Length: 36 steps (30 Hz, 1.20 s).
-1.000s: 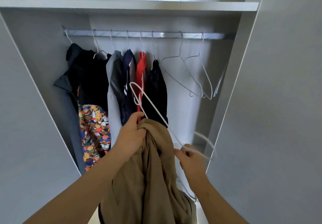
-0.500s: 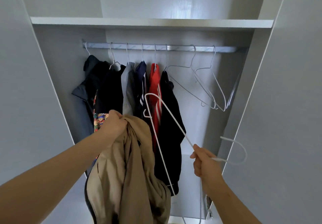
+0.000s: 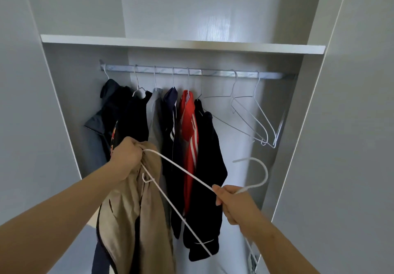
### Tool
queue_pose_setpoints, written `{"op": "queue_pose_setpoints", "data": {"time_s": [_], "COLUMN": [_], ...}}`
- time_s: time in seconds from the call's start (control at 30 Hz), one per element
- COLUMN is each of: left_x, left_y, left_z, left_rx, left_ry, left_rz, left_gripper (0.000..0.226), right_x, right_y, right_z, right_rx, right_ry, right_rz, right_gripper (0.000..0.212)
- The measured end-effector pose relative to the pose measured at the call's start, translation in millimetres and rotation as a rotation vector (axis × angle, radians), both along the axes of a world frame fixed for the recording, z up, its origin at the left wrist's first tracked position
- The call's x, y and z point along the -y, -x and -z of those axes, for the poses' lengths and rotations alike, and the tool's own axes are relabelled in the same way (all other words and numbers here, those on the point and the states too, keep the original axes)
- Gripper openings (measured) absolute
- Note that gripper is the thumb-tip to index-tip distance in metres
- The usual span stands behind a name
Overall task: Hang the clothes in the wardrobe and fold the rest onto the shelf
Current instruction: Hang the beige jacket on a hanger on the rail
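The left hand (image 3: 125, 154) is clutching the bunched top of a tan jacket (image 3: 132, 220), which is hanging limp before the wardrobe with its dark lining showing. The right hand (image 3: 236, 203) is gripping a white hanger (image 3: 191, 174) at its neck, the far tip reaching the jacket. Behind, clothes (image 3: 187, 135) are hanging on the rail (image 3: 213, 73).

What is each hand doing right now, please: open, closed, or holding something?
Left hand: closed, holding the tan garment by its top.
Right hand: closed, holding the white hanger just below its hook.
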State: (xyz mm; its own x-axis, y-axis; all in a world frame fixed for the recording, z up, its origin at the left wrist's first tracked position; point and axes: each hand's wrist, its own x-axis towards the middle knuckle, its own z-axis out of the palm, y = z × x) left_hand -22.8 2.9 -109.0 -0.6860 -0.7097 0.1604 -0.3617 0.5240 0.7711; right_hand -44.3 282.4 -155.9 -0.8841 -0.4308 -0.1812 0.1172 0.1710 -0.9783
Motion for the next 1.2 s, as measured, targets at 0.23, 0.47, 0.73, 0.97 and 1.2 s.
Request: {"op": "queue_pose_setpoints", "data": {"time_s": [0.23, 0.47, 0.73, 0.97, 1.2], "left_x": [10, -13, -90, -100, -94], "left_y": [-11, -27, -27, -23, -38], "left_z": [6, 8, 24, 34, 30], "left_rx": [0.026, 0.007, -0.198, -0.224, -0.02], "left_ry": [0.293, 0.49, 0.217, -0.192, -0.076], "left_rz": [0.065, 0.345, 0.521, 0.458, 0.889], "left_gripper": [0.022, 0.024, 0.023, 0.02, 0.033], "right_x": [-4, 12, 40, 47, 42], "right_y": [2, -1, -8, -6, 0], "right_z": [-14, -20, 3, 10, 7], "right_rx": [0.053, -0.066, -0.064, -0.039, -0.086], "right_ry": [-0.047, -0.18, -0.139, -0.064, 0.116], "right_rz": [-0.184, -0.172, 0.008, 0.206, 0.31], "right_gripper": [0.048, 0.046, 0.03, 0.026, 0.045]}}
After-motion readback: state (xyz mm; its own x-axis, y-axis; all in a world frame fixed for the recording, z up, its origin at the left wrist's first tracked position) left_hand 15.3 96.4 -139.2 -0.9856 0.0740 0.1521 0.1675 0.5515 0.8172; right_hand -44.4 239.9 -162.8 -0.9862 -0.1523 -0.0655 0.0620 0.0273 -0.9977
